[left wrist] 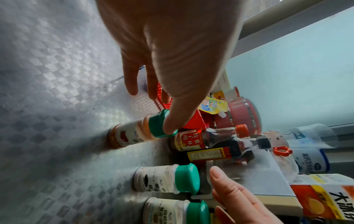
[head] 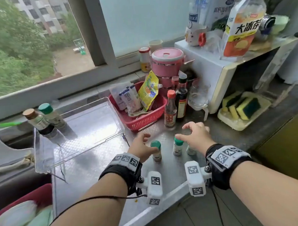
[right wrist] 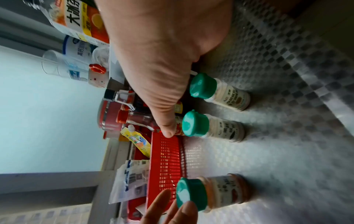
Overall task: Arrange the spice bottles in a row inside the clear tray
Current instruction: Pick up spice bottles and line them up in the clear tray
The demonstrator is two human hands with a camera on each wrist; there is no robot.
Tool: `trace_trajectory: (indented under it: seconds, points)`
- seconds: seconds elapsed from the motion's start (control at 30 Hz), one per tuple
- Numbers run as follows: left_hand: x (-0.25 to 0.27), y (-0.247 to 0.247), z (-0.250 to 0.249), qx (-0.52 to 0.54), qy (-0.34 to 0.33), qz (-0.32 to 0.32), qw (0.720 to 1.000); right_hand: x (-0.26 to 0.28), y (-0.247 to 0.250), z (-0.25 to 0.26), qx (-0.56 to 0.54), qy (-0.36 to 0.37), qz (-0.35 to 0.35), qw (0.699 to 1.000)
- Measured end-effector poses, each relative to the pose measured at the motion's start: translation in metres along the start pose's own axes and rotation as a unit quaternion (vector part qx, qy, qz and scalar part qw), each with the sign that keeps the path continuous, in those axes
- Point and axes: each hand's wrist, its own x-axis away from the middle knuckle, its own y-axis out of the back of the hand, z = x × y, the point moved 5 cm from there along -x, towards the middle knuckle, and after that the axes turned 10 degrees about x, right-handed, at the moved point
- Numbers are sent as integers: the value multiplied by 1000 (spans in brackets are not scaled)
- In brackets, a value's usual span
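Observation:
Three small green-capped spice bottles stand on the steel counter [head: 96, 167]. My left hand [head: 149, 142] hovers over the orange-filled bottle [head: 156, 151] with fingers spread; its thumb [left wrist: 168, 125] touches the cap. My right hand [head: 185, 131] is spread above the other two. Its thumb [right wrist: 168, 131] lies beside the middle bottle's [head: 177, 146] cap without gripping it. The palm half hides the third bottle [head: 190, 150]. The clear tray [head: 43, 153] lies to the left. A brown-capped bottle [head: 38, 122] and a green-capped bottle [head: 51, 116] stand in its far left corner.
A red basket [head: 145, 120] of packets sits just beyond the hands. Dark sauce bottles [head: 170, 110] stand close behind the spice bottles. A white appliance [head: 211, 71] and a sponge tray [head: 243, 111] are at the right. The counter's front edge runs near my wrists.

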Motion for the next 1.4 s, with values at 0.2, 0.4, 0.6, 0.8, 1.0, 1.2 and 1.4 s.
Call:
trace_trajectory:
  seconds: [0.2,0.4,0.6,0.8,1.0,1.2,1.4]
  points:
    - [-11,-19,13,0,20,25,1000,-3,-16,1,133,54,18,989]
    - [-17,-22,16,-14,4,8,1000,-9,-19,3,170,80,30,982]
    - [-15,-13,8,54,-10,8,998,-16,-7,18,74,91,43,992]
    - [0,21,-22,125,-55,-22,990,-21,5,60,-166,147,104,970]
    - [22,85,-43,188,-97,-101,972,-12,15,139,-250,234,151,927]
    - [38,175,-29,223,-106,-191,950,2,-7,220,-264,277,163,909]
    - [47,246,4,239,-103,-231,938,10,-42,286,-214,293,162,917]
